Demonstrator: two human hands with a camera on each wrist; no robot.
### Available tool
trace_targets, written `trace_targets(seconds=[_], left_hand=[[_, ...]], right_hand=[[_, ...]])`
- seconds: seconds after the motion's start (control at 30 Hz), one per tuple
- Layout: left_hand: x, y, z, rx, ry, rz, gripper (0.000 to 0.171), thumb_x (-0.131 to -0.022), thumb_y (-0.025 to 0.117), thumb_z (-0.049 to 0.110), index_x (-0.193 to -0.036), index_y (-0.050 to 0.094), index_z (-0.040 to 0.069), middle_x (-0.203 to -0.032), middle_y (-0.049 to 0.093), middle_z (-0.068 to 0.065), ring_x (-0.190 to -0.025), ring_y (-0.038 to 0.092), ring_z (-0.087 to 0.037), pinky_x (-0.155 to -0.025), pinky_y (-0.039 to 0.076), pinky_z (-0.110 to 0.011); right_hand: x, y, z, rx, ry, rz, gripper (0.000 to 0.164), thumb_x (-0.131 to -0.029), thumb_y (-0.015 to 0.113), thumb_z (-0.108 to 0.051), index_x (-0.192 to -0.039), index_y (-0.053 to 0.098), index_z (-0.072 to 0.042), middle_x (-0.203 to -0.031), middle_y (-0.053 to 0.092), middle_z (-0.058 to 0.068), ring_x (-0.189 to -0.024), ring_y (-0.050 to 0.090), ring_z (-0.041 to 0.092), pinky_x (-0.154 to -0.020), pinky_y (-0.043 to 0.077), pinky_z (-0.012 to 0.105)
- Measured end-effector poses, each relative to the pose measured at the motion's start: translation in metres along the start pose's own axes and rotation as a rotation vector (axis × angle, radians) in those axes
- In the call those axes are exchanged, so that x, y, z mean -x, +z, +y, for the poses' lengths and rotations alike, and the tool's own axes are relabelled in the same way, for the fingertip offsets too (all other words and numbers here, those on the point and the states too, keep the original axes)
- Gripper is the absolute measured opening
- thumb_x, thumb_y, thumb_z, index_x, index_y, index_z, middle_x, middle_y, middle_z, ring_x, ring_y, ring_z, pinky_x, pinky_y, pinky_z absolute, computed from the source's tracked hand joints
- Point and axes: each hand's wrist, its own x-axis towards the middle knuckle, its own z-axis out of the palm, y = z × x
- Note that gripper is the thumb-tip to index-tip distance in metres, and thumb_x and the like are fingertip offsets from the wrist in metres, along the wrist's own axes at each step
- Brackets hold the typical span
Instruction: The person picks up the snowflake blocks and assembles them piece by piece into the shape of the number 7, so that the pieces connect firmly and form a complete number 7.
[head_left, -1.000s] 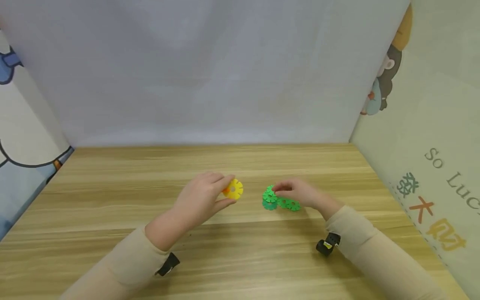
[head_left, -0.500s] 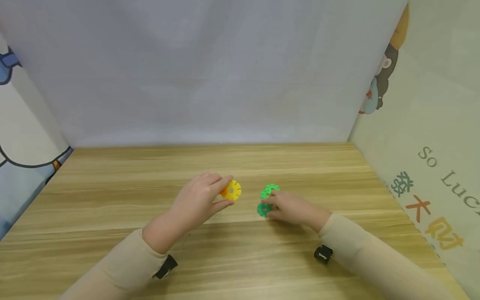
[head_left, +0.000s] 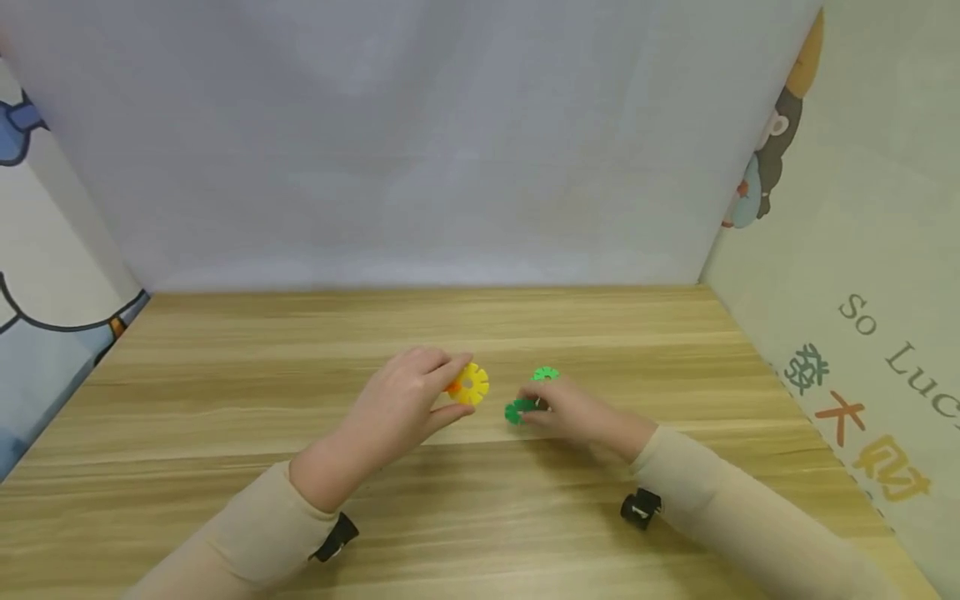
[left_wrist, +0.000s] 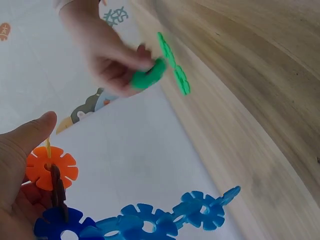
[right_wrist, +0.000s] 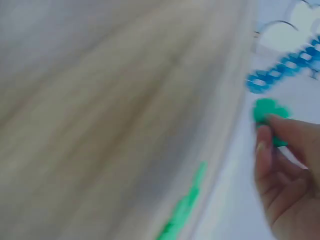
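My left hand point(head_left: 408, 392) pinches a linked chain of notched plastic snowflake discs. In the head view a yellow disc point(head_left: 471, 384) shows at its fingertips. The left wrist view shows an orange disc point(left_wrist: 52, 167), a brown disc point(left_wrist: 57, 187) edge-on, a dark blue disc point(left_wrist: 62, 220) and several lighter blue discs point(left_wrist: 150, 225) linked on. To the right, my right hand point(head_left: 581, 412) pinches a darker green snowflake disc point(head_left: 514, 412) between thumb and fingers, apart from the chain. Bright green discs point(left_wrist: 172, 65) lie on the table beside it, mostly hidden by that hand in the head view.
The wood-grain table point(head_left: 225, 375) extends around both hands. A pale cloth point(head_left: 420, 150) hangs along its back edge. A printed panel with lettering point(head_left: 862, 358) stands at the right, and a cartoon print point(head_left: 67, 250) at the left.
My right hand has left the bright green discs, come nearer, taken hold of the darker green disc and shifted it left. The left hand has stayed almost still with its chain.
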Motion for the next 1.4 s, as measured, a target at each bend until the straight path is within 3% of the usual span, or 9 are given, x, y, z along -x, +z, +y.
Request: trace_targets(seconds=[0.07, 0.2, 0.3, 0.43, 0.67, 0.87, 1.0, 1.23, 1.4], left_hand=[[0.0, 0.0, 0.001, 0.006, 0.005, 0.005, 0.053, -0.072, 0.081, 0.029, -0.114, 0.065, 0.0, -0.096, 0.062, -0.004, -0.088, 0.057, -0.019, -0.079, 0.049, -0.032], [-0.002, 0.001, 0.002, 0.001, 0.008, 0.02, 0.054, -0.072, 0.081, 0.032, -0.114, 0.065, 0.0, -0.093, 0.062, -0.003, -0.085, 0.057, -0.019, -0.076, 0.049, -0.03], [-0.003, 0.002, 0.001, -0.012, 0.01, 0.028, 0.053, -0.073, 0.08, 0.031, -0.114, 0.066, 0.0, -0.091, 0.061, -0.003, -0.083, 0.057, -0.018, -0.074, 0.049, -0.03], [-0.004, 0.002, 0.0, -0.04, 0.011, 0.027, 0.051, -0.074, 0.08, 0.03, -0.113, 0.066, 0.0, -0.091, 0.062, -0.003, -0.083, 0.057, -0.019, -0.074, 0.049, -0.03], [-0.004, 0.0, 0.002, -0.08, 0.004, 0.007, 0.05, -0.076, 0.078, 0.032, -0.112, 0.066, 0.0, -0.089, 0.062, -0.003, -0.081, 0.057, -0.018, -0.07, 0.049, -0.029], [-0.004, 0.0, 0.006, -0.104, 0.05, -0.006, 0.047, -0.074, 0.079, 0.031, -0.108, 0.068, 0.002, -0.083, 0.059, -0.001, -0.072, 0.053, -0.015, -0.063, 0.046, -0.025], [-0.004, 0.0, 0.009, -0.138, 0.074, -0.008, 0.045, -0.075, 0.078, 0.032, -0.107, 0.067, 0.001, -0.082, 0.057, -0.002, -0.07, 0.053, -0.015, -0.063, 0.046, -0.026], [-0.001, 0.0, 0.013, -0.25, 0.126, -0.001, 0.047, -0.078, 0.076, 0.035, -0.107, 0.067, -0.001, -0.083, 0.058, -0.005, -0.071, 0.054, -0.018, -0.064, 0.048, -0.028], [0.004, 0.004, 0.011, -0.277, 0.148, 0.007, 0.047, -0.075, 0.077, 0.037, -0.102, 0.066, 0.001, -0.081, 0.057, -0.005, -0.071, 0.055, -0.019, -0.065, 0.048, -0.029]], right_hand=[[0.001, -0.006, -0.004, -0.137, -0.051, 0.083, 0.009, -0.089, 0.062, -0.005, -0.096, 0.065, -0.001, -0.086, 0.065, 0.01, -0.077, 0.061, 0.021, -0.068, 0.051, 0.026], [0.004, -0.018, -0.017, -0.405, -0.051, 0.198, 0.018, -0.092, 0.057, -0.005, -0.105, 0.066, 0.003, -0.095, 0.067, 0.015, -0.088, 0.064, 0.033, -0.076, 0.053, 0.036], [0.005, -0.023, -0.023, -0.48, -0.051, 0.241, 0.02, -0.092, 0.057, -0.006, -0.108, 0.066, 0.004, -0.097, 0.068, 0.013, -0.091, 0.064, 0.03, -0.079, 0.052, 0.037], [0.005, -0.024, -0.028, -0.491, -0.079, 0.263, 0.02, -0.091, 0.059, -0.006, -0.107, 0.066, 0.003, -0.095, 0.069, 0.01, -0.089, 0.066, 0.022, -0.077, 0.053, 0.032], [0.009, -0.022, -0.032, -0.417, -0.191, 0.293, 0.018, -0.089, 0.059, 0.0, -0.105, 0.067, 0.003, -0.095, 0.069, 0.012, -0.085, 0.067, 0.022, -0.074, 0.054, 0.029], [0.009, -0.019, -0.034, -0.145, -0.434, 0.39, 0.017, -0.082, 0.066, 0.005, -0.097, 0.07, -0.002, -0.089, 0.069, 0.008, -0.072, 0.063, 0.011, -0.061, 0.052, 0.022], [0.008, -0.017, -0.036, 0.003, -0.541, 0.448, 0.023, -0.076, 0.07, 0.009, -0.097, 0.069, -0.001, -0.089, 0.069, 0.007, -0.069, 0.059, 0.008, -0.059, 0.048, 0.018], [0.008, -0.014, -0.038, 0.066, -0.6, 0.478, 0.024, -0.073, 0.071, 0.01, -0.095, 0.068, 0.001, -0.088, 0.069, 0.009, -0.073, 0.063, 0.013, -0.062, 0.049, 0.018], [0.006, -0.005, -0.039, 0.078, -0.625, 0.499, 0.024, -0.073, 0.071, 0.01, -0.095, 0.068, 0.0, -0.087, 0.068, 0.007, -0.073, 0.063, 0.013, -0.063, 0.049, 0.017]])
